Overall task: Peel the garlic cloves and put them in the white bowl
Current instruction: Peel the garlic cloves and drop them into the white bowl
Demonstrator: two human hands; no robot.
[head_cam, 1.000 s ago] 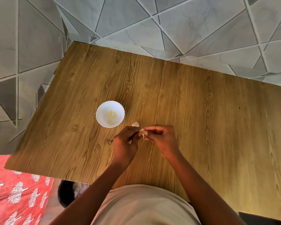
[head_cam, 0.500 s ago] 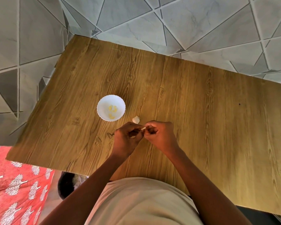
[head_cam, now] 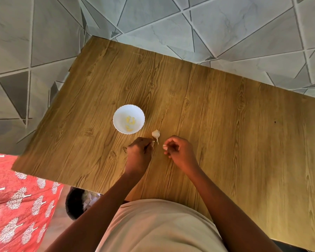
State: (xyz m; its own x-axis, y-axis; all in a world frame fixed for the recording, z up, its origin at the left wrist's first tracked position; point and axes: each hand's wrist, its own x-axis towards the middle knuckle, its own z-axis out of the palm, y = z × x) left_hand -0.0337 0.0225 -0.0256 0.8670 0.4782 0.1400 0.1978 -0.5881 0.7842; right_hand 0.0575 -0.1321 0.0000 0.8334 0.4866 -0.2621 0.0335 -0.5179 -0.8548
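My left hand [head_cam: 139, 153] and right hand [head_cam: 178, 151] sit apart over the table [head_cam: 225, 142], a gap between them. The left has its fingers curled around a pale bit of garlic clove [head_cam: 153, 144] that pokes out at the fingertips. The right pinches a small white scrap of skin [head_cam: 164, 146] between thumb and finger. Just past the gap, nearer my left fingertips, I see a garlic piece [head_cam: 155, 134] lying on the wood, touched by neither hand. Beyond that, off to the left of both hands, stands the white bowl [head_cam: 120, 113] with a few yellowish peeled cloves [head_cam: 130, 122] inside.
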